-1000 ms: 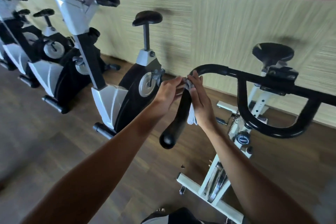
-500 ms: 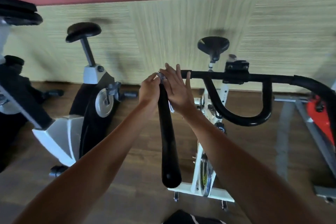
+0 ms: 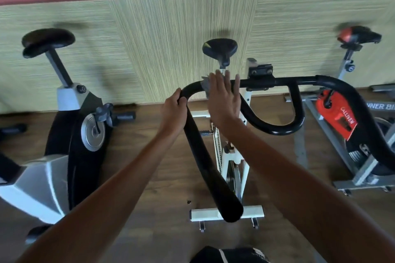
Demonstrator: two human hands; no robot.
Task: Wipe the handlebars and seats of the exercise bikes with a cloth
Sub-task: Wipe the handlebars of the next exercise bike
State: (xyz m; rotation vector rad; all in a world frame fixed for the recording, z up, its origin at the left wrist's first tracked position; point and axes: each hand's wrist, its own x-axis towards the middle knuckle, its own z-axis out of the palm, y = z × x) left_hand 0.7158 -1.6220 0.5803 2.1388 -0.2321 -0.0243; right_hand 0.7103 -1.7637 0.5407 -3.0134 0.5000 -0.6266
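The black handlebar [image 3: 205, 156] of a white exercise bike [image 3: 235, 162] curves in front of me, its left grip pointing toward me. My left hand [image 3: 173, 113] is closed around the bar just below its left bend. My right hand [image 3: 224, 98] lies flat, fingers spread, over the top of the bend, pressing a grey-white cloth [image 3: 205, 85] against the bar; only a corner of the cloth shows. The bike's black seat [image 3: 220, 48] stands behind the bar, near the wall.
A black and silver bike [image 3: 70, 134] with a black seat [image 3: 48, 41] stands to the left. A grey bike with a red flywheel cover [image 3: 335, 113] and red-black seat [image 3: 359, 36] stands to the right. Wooden floor [image 3: 149, 145] below, panelled wall behind.
My view has swung right and centred on the white bike. My right hand with the cloth has slid along the bar's bend, and my left hand has gripped the bar lower down.
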